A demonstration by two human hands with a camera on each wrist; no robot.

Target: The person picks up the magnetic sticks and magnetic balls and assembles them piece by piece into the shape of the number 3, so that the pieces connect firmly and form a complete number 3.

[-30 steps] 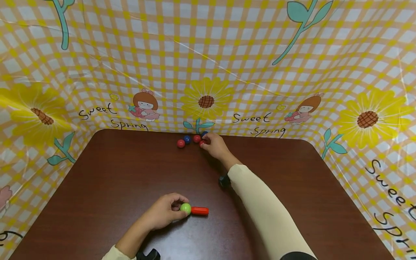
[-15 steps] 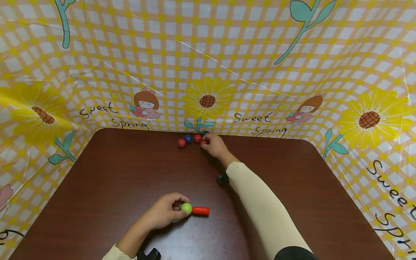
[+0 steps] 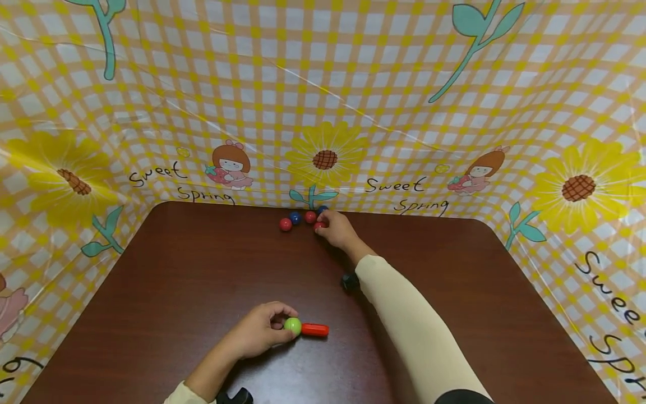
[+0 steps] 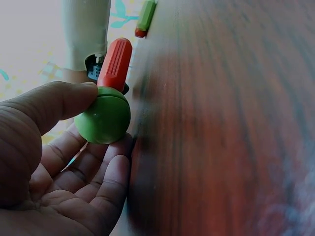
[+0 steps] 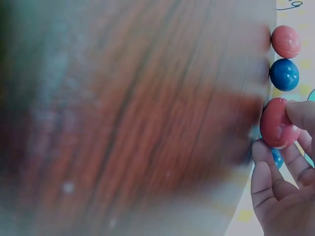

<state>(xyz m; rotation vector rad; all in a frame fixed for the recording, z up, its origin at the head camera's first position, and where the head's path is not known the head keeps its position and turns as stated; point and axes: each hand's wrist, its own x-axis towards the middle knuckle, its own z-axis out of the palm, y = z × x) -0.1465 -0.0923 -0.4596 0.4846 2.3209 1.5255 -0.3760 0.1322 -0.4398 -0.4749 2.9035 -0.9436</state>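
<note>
My left hand (image 3: 259,331) pinches a green ball (image 3: 292,326) between thumb and fingers, low in the head view. A red ridged handle (image 3: 315,330) extends to the right of the ball; in the left wrist view the handle (image 4: 116,64) adjoins the green ball (image 4: 104,118). At the table's far edge my right hand (image 3: 339,229) pinches a red ball (image 3: 319,226). Beside it lie another red ball (image 3: 310,217) and a blue ball (image 3: 323,210) partly behind the fingers. The right wrist view shows the pinched red ball (image 5: 279,124) close up.
Left of the right hand, a blue ball (image 3: 295,217) and a red ball (image 3: 285,224) lie on the dark brown table (image 3: 202,280). Checked cloth (image 3: 323,84) rises around the table. A green and red object (image 4: 145,18) shows at the top of the left wrist view.
</note>
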